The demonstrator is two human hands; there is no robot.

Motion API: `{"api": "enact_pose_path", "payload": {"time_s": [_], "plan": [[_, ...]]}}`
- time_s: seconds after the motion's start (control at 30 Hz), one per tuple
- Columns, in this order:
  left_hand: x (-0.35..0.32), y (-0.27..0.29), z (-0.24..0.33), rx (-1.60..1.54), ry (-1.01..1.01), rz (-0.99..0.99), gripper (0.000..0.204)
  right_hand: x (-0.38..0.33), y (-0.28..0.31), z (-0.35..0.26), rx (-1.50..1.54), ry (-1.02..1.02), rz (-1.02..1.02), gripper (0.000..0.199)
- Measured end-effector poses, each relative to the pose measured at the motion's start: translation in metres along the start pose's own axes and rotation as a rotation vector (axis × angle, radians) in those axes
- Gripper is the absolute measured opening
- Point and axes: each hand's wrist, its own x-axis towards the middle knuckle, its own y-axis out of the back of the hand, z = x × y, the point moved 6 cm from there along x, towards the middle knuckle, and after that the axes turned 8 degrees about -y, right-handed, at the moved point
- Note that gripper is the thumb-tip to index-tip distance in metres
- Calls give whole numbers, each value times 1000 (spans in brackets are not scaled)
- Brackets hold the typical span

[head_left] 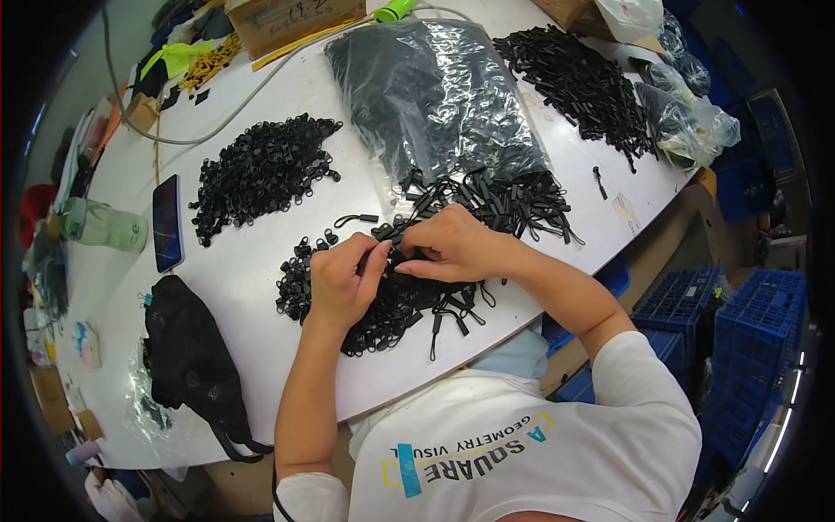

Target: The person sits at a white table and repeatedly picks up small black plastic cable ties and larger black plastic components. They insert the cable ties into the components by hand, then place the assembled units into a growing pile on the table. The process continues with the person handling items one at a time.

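Note:
My left hand (344, 283) and my right hand (452, 246) meet above the near pile, each with thumb and fingers pinched together. A small black piece shows between the fingertips, too small to make out. Under my hands lies a mixed pile of black zipper pulls (383, 326) with cord loops and small black parts. Just beyond my right hand spreads a heap of loose black cord zipper pulls (531, 196). One single cord pull (357, 219) lies apart, beyond my left hand. My hands partly hide the middle of the pile.
A heap of small black sliders (261, 170) sits at the left, near a phone (168, 222), a green bottle (104, 224) and a black bag (191, 348). A large clear bag (435, 96) lies ahead, another black heap (578, 83) far right. Blue crates (752, 339) stand right.

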Motion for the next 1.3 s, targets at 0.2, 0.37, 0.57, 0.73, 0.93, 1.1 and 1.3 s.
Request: {"api": "enact_pose_path", "payload": {"time_s": [0.2,0.37,0.57,0.73,0.93,1.1,1.3], "plan": [[0,1,1,-10,-19,16,12,0,-2,-1,-29,2,-13,20],[-1,2,0,-46,3,44,12,0,1,-2,-39,0,48,22],[-3,3,0,-132,37,86,14,0,2,-4,-34,-9,78,22],[-5,6,-4,-143,72,128,15,-2,0,-2,-22,35,98,18],[-4,7,-6,-120,62,132,17,-1,2,-5,53,-10,15,22],[-4,7,-7,-125,89,111,17,-2,1,-6,23,45,23,28],[-3,6,-6,-125,83,107,16,-1,2,-7,54,52,9,28]]}}
